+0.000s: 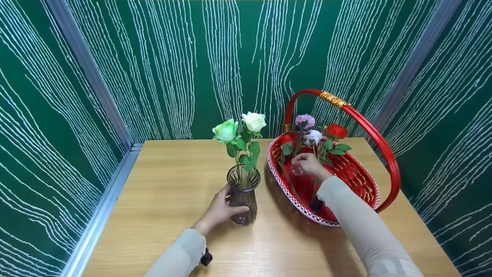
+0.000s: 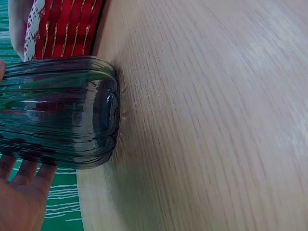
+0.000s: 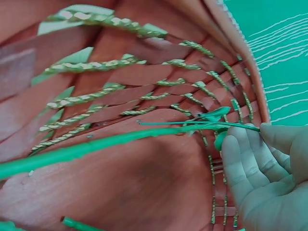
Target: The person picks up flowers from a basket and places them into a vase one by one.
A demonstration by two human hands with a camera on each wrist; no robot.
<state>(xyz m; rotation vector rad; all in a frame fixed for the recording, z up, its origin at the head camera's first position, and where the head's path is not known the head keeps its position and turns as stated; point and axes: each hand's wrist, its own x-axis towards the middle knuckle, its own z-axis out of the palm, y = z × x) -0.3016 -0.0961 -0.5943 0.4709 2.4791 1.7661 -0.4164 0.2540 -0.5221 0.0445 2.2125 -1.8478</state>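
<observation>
- Reaching in with right sleeve [image 1: 357, 221] from lower right of frame, pinching thin green stem [image 3: 246, 126] in right hand [image 1: 307, 166], over red basket [image 1: 357, 179] at right.
- Gripping ribbed vase [image 1: 244, 202] with left hand [image 1: 221, 210], just below centre, with 2 roses [image 1: 254, 122] standing in it.

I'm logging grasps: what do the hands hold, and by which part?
The left hand holds the vase by its body; the right hand pinches a thin green stem.
</observation>
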